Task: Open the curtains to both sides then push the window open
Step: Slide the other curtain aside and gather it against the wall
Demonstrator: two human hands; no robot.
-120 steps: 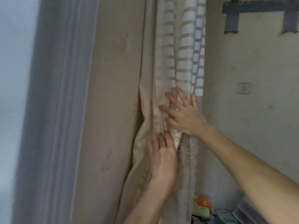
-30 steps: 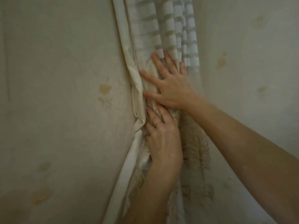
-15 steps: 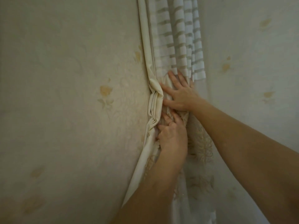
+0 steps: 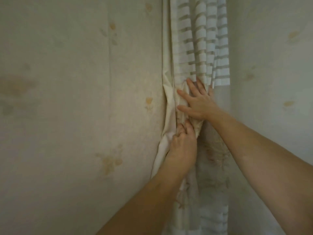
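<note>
The curtains point(image 4: 199, 39) hang gathered in a narrow bunch down the middle of the view: a cream outer panel and a sheer panel with white stripes. My right hand point(image 4: 198, 102) lies flat on the bunch with its fingers spread, pressing the fabric toward the wall. Just below it, my left hand point(image 4: 183, 146) has its fingers curled into the cream fold point(image 4: 169, 116) at the bunch's left edge. The lower sheer part point(image 4: 213, 184) shows a floral pattern. No window shows in this view.
A pale wall with faded flower prints point(image 4: 76, 116) fills the left half. Another stretch of the same wall point(image 4: 271, 65) stands right of the curtains. Both forearms reach in from the bottom right.
Four seconds ago the window frame showed at the left; it is now out of view. My left hand's fingers have gone from flat to curled into the cream fold. The right hand stays pressed flat.
</note>
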